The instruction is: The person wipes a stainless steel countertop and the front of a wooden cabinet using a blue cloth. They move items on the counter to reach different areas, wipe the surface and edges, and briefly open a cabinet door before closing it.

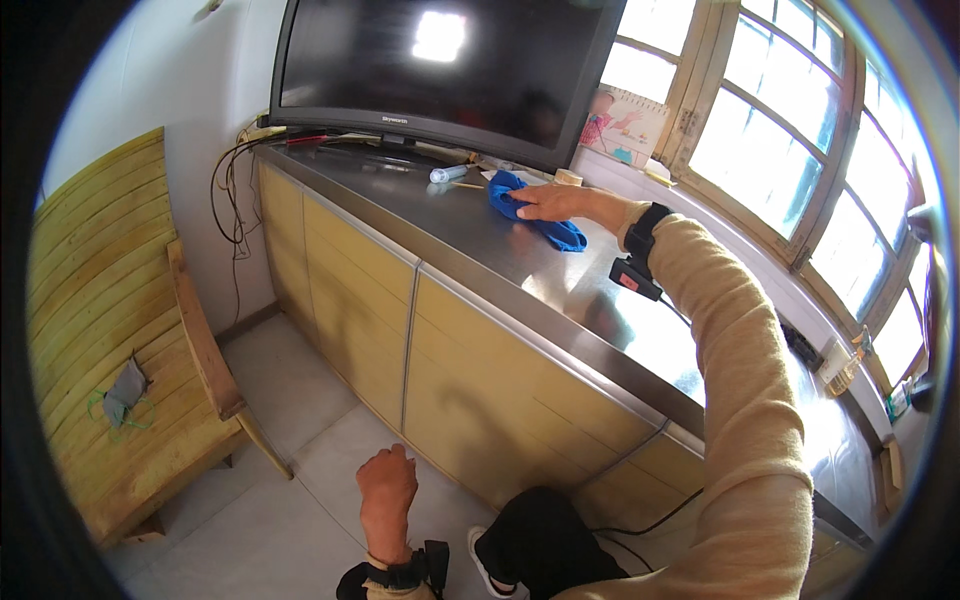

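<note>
My right hand (551, 202) lies over a blue cloth (566, 235) on the stainless steel top (480, 240) of a low cabinet. The cloth is bunched, with its ends showing to the left of and below the fingers; the palm's underside is hidden. Left of the cloth are a thin wooden stick (468, 186) and a clear plastic tube-like item (448, 174). A roll of tape (568, 178) is just behind the hand. My left hand (388, 480) hangs above the tiled floor with its fingers curled, and nothing shows in it.
A Skyworth television (442, 67) stands at the cabinet's back, with cables (225, 180) hanging at its left. A picture calendar (624, 126) leans by the window. A wooden bench (112, 300) holds a grey mask (126, 390). A spray bottle (845, 375) stands at the right.
</note>
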Available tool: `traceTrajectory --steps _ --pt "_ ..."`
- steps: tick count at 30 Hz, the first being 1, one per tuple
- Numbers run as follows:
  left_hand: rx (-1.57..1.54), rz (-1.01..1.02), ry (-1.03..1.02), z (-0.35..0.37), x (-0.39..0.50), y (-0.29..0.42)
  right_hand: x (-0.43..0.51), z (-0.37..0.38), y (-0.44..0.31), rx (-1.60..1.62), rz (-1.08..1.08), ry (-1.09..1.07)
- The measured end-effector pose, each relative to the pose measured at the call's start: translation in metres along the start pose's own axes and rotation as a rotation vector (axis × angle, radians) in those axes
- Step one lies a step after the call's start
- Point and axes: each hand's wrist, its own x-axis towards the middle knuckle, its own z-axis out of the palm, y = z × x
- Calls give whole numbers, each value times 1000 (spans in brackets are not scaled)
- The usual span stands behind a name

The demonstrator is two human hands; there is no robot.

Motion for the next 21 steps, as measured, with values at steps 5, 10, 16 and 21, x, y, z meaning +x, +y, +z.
traceTrajectory --steps 5,10,16,21 --pt "38 3 -5 2 6 0 -15 -5 24 -33 56 -52" --pt "-4 17 -37 3 11 1 -53 3 68 -143 320 -126" --pt "-23 25 -37 4 11 0 -58 9 78 -139 485 -127" --pt "-2 12 -49 9 19 0 -24 3 43 -286 286 -226"
